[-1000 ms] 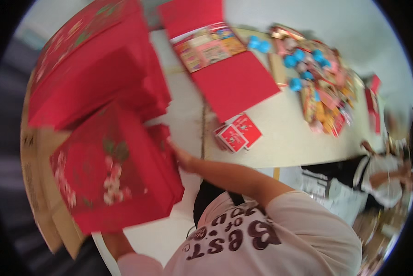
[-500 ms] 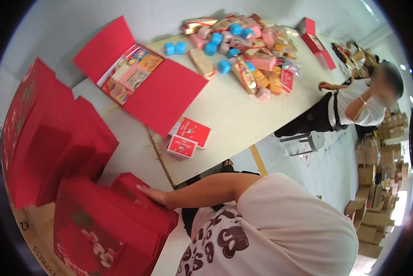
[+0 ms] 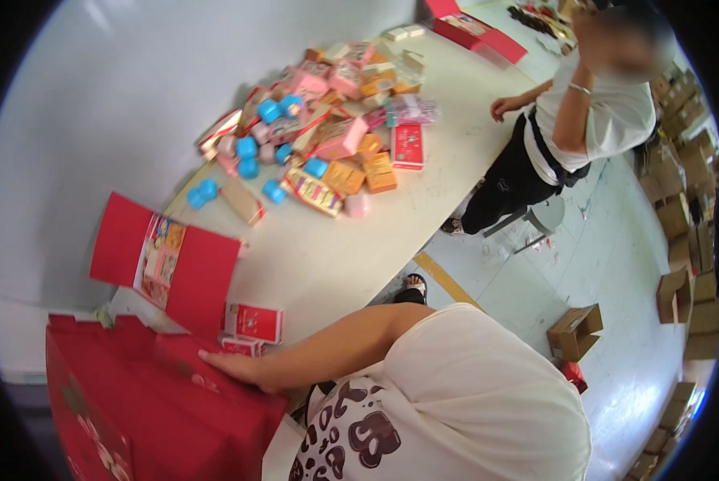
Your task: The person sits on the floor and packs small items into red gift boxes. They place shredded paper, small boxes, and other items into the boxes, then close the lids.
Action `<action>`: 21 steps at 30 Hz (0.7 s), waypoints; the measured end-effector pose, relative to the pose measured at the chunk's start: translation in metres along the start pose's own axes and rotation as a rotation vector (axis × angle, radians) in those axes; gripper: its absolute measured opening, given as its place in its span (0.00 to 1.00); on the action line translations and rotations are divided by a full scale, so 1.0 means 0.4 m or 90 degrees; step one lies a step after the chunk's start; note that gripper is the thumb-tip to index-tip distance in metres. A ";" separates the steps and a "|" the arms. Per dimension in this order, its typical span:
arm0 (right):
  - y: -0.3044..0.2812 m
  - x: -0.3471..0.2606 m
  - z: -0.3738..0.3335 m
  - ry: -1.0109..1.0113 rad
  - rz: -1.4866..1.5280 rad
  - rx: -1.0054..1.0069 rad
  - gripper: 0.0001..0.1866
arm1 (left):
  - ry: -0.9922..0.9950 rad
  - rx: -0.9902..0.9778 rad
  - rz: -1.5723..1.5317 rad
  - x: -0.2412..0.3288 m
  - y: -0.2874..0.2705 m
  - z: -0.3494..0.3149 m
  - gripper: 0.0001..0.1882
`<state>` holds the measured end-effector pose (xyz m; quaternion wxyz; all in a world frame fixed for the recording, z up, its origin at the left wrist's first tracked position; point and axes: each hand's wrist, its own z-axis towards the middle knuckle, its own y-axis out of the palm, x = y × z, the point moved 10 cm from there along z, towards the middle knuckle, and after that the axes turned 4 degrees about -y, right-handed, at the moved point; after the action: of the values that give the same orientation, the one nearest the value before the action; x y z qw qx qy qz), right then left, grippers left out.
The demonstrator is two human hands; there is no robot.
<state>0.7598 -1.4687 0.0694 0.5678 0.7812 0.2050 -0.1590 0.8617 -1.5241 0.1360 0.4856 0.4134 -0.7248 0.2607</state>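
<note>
My right hand point(image 3: 235, 369) lies with its fingers stretched flat on the top of a red gift box point(image 3: 187, 361), among large red boxes point(image 3: 151, 417) with pink flower prints at the lower left. Just beyond them is an open red gift box point(image 3: 203, 276), its flaps folded out and small colourful packets point(image 3: 163, 256) inside. Near my wrist, red and white card boxes point(image 3: 257, 323) rest on the table, partly behind my forearm. No part of my left hand can be seen.
On the pale table point(image 3: 319, 256) lies a heap of pink, orange and gold packets point(image 3: 343, 136) with blue pieces point(image 3: 247, 156). Another red box point(image 3: 475, 36) stands open farther off. A co-worker point(image 3: 608, 96) stands at the table's edge by a stool point(image 3: 545, 218). Cardboard boxes point(image 3: 576, 333) are on the floor.
The whole view has swung, so the packets and open box appear farther left and more of the floor shows. My right hand remains on the red box.
</note>
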 end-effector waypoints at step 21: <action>-1.176 -0.882 -1.598 -0.386 0.146 0.498 0.24 | -0.116 -0.560 0.071 -0.231 1.766 -0.206 0.35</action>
<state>0.2289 -0.7818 0.0472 0.2805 0.8715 -0.1312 -0.3804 0.3169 -1.0588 0.1001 0.5345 0.1491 -0.8277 -0.0835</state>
